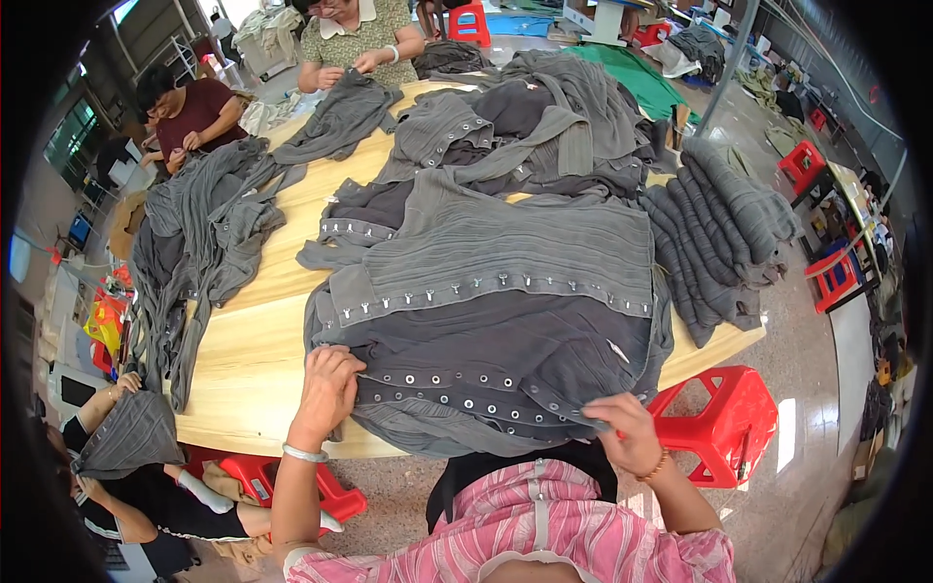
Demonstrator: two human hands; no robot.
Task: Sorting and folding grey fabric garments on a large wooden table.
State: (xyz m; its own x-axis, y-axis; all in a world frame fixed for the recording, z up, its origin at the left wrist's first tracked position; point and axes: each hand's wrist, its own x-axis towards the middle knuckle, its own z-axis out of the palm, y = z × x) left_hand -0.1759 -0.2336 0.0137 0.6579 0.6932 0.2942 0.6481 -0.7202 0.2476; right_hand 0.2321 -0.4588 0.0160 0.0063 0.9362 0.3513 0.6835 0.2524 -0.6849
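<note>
A dark grey ribbed garment [505, 243] lies spread on the table before me, with a row of metal hooks across it. Nearer to me is its dark inner side, edged by a band of metal eyelets [468, 403]. My left hand [330, 387], with a bracelet at the wrist, is closed on the left end of this eyelet edge, fingers curled over the cloth. At the right end, my right hand [627, 428] pinches the eyelet band between thumb and fingers. The cloth hides parts of the fingertips.
Folded grey garments [714, 233] are stacked at the table's right. Loose ones pile up at the back [544, 107] and left [209, 223]. Red stools [714, 428] stand below the wooden table [243, 360]. Other people handle cloth at the far side [360, 49] and left [126, 447].
</note>
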